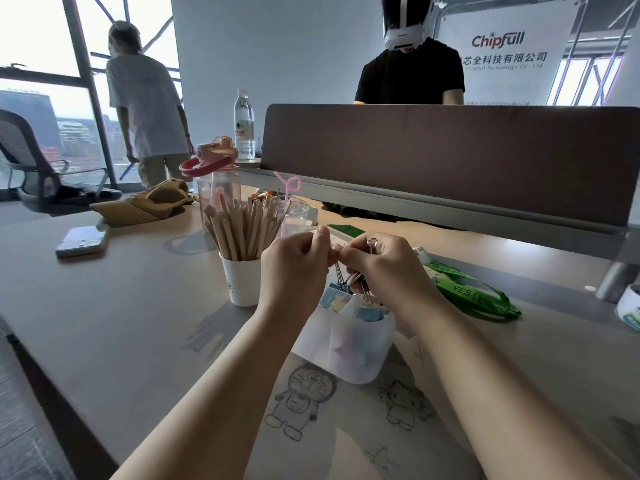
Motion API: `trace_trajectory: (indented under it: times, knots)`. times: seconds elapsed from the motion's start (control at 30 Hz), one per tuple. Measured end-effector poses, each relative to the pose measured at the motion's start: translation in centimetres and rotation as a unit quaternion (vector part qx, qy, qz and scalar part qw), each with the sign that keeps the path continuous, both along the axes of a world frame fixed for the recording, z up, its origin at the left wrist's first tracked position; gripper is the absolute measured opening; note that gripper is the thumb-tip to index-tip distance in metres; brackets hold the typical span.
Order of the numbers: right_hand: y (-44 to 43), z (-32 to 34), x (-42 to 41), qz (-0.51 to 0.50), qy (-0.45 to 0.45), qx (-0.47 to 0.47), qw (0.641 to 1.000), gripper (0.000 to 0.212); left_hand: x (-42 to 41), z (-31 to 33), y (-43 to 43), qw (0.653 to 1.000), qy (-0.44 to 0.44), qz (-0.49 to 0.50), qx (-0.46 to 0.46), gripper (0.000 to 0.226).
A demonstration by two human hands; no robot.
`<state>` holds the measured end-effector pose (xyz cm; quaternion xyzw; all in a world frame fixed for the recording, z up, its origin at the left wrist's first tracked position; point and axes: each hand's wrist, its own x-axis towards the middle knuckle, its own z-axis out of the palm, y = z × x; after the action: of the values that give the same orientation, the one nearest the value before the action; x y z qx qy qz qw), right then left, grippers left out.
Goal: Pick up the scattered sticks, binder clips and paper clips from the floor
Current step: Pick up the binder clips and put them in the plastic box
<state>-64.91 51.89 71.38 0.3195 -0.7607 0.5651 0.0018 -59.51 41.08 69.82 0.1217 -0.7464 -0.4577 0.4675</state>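
Observation:
Both hands meet above a translucent white container [349, 348] on the desk. My left hand [294, 271] has its fingers curled and pinches something small at its fingertips. My right hand [384, 265] grips a bunch of binder clips [349, 284], whose wire handles hang below the fingers, with a blue clip lowest at the container's rim. Pastel clips lie inside the container. Left of my left hand stands a white paper cup [242, 282] filled with wooden sticks [242, 223].
A phone [82, 240], a tan cap [152, 202], a pink-lidded bottle [216, 178] and a water bottle [244, 124] sit to the left and behind. A green lanyard [474, 292] lies right. A brown divider [450, 161] backs the desk. Two people stand beyond.

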Motion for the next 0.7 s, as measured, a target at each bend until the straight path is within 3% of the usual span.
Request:
trace_trajectory:
  times: [0.13, 0.4, 0.7]
  knots:
    - [0.0, 0.0, -0.1, -0.004, -0.014, -0.015, 1.0, 0.025, 0.0, 0.0, 0.0, 1.0, 0.001, -0.002, -0.004, 0.047]
    - [1.2, 0.6, -0.6, 0.108, -0.046, 0.075, 0.99, 0.002, -0.1, -0.1, -0.2, 1.0, -0.002, -0.001, -0.002, 0.047]
    - [1.4, 0.7, -0.5, 0.099, -0.037, 0.053, 0.993, 0.004, -0.2, -0.3, -0.3, 1.0, -0.005, 0.004, -0.027, 0.046]
